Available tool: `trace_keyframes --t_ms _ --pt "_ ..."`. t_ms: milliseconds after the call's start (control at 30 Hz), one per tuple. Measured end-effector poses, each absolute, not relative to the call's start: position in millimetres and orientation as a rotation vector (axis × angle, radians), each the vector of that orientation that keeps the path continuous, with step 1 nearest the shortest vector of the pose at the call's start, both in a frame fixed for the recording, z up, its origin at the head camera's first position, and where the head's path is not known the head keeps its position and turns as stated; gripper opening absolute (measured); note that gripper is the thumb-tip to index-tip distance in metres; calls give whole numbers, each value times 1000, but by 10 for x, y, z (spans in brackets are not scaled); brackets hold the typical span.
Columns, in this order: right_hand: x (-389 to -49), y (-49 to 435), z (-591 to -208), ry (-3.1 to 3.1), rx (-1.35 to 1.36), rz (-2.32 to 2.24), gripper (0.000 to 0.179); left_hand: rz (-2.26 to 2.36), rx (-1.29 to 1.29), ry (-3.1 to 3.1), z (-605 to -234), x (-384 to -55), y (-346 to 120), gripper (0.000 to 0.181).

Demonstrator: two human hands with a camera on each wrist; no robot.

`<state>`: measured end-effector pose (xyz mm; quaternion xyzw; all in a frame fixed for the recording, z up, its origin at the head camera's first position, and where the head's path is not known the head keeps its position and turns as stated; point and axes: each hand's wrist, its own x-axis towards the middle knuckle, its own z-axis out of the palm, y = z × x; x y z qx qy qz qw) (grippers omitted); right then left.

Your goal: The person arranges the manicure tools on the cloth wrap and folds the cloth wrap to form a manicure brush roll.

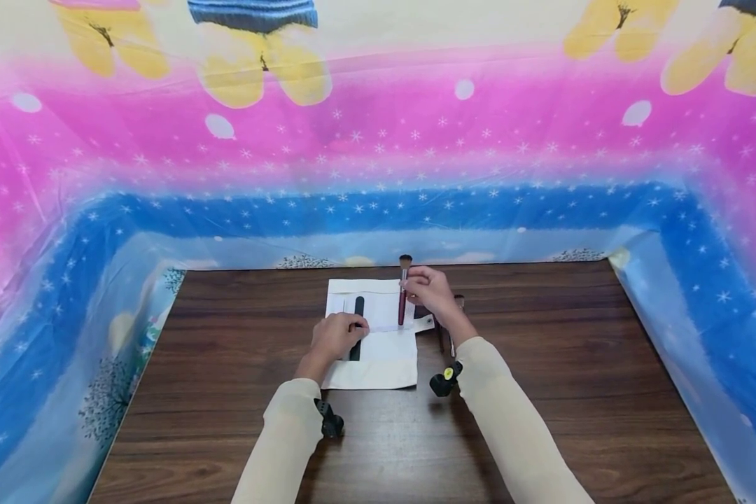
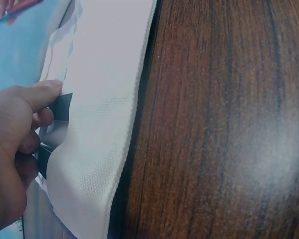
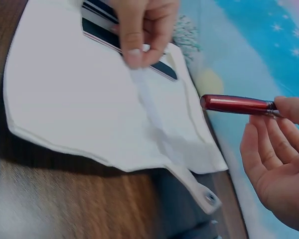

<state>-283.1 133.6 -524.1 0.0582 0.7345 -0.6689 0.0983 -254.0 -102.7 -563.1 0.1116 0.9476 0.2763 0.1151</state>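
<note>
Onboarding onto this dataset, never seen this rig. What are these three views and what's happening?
No robot here: these are a person's two bare hands. The wide picture comes from a head-worn camera looking forward and down. The two close-ups come from cameras on the left wrist and right wrist, each watching that hand's work.

On the brown table lies an opened white pouch with a dark flat strip in it. To its right, partly hidden by the right arm, is another brush-like item.

The right hand holds a red-handled brush, bristles up in the head view. The left hand pinches the pouch near its middle.
</note>
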Motion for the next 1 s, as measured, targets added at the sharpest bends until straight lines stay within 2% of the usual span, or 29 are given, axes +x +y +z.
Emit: trace_keyframes --t_ms 433,733,1000 --pt "-2904 895 -5489 2057 284 -2111 28 812 353 2772 -5598 -2549 -1036 12" --pt "-2899 852 -5606 2092 405 -2137 28 831 368 2774 -5607 -2542 -1029 12" --pt "-2927 832 -5658 2113 361 -2111 31 819 380 2788 -5607 -2539 -1036 11"
